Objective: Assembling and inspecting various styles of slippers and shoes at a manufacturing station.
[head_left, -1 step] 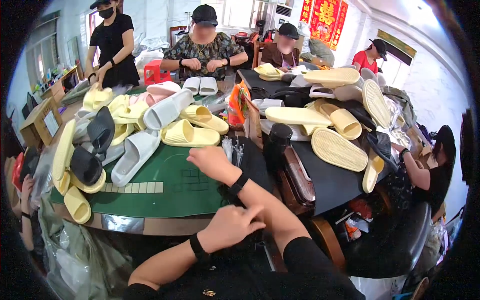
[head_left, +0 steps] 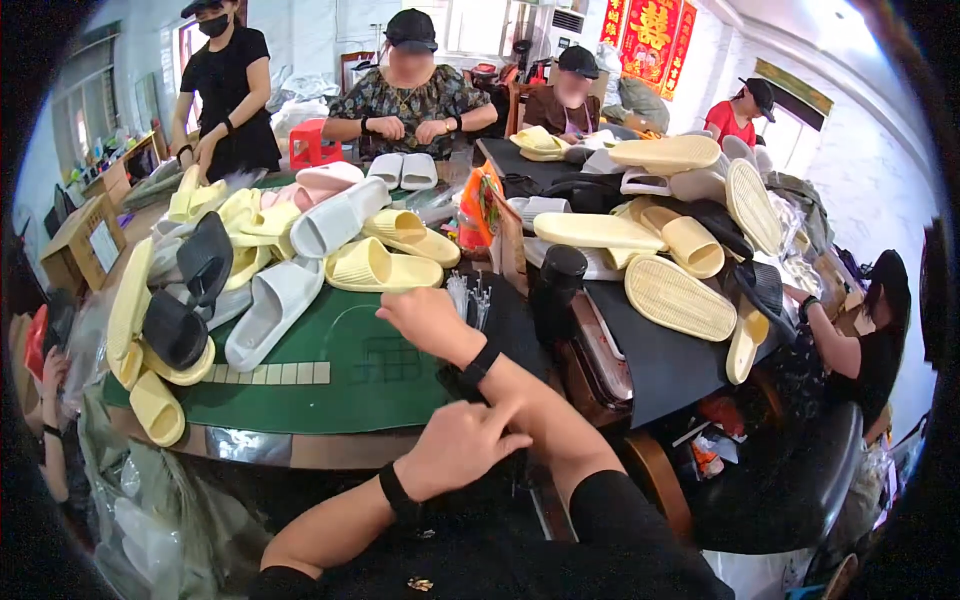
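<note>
While the left hand is held with forefinger and thumb spread, against or just over the right forearm, the right hand is kept loosely curled above the green mat; whether anything is enclosed cannot be told. At its 11 o'clock a pale yellow slipper is laid sole-down; probably light, soft and hard to break, it is best gripped by the strap at its 9 o'clock end.

A red-and-gold banner hangs high, with a red stool farther left.
</note>
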`<control>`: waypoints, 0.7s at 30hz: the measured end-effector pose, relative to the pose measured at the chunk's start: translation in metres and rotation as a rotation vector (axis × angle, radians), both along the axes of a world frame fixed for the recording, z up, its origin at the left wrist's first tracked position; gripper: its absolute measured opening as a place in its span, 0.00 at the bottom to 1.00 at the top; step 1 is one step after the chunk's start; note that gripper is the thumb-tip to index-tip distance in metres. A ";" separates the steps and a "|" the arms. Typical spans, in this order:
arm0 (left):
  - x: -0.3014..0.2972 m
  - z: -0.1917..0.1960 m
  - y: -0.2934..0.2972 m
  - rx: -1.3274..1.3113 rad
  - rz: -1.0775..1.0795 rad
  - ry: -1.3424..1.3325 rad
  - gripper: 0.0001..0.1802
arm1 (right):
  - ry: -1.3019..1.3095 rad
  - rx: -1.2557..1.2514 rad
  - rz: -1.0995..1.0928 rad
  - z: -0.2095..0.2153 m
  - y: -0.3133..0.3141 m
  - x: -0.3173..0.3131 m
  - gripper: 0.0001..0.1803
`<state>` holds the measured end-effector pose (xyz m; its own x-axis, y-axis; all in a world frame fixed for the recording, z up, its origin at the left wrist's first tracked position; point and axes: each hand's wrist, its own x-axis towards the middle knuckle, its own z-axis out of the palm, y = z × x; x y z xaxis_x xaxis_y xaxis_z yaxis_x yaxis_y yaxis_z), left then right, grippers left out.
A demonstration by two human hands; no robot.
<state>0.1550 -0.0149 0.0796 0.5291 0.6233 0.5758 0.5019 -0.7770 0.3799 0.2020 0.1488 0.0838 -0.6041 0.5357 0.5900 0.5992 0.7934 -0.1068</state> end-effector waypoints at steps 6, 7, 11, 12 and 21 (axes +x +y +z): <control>-0.011 0.010 -0.005 -0.001 0.035 0.000 0.24 | -0.100 0.111 -0.025 0.017 0.007 -0.020 0.13; -0.009 0.010 -0.005 -0.007 0.000 -0.026 0.23 | -0.130 0.123 -0.043 0.018 0.011 -0.020 0.13; -0.017 0.010 -0.002 -0.116 -0.045 -0.147 0.26 | -0.230 0.141 -0.068 0.028 0.015 -0.027 0.13; -0.021 0.015 -0.001 -0.119 -0.016 -0.164 0.28 | -0.233 0.168 -0.054 0.031 0.016 -0.026 0.13; -0.030 0.012 0.000 -0.206 -0.096 -0.107 0.26 | -0.290 0.099 -0.088 0.020 0.015 -0.034 0.13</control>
<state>0.1253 -0.0146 0.0911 0.5341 0.6834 0.4977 0.3780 -0.7196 0.5825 0.1676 0.1637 0.1033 -0.7087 0.5416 0.4522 0.6601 0.7353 0.1538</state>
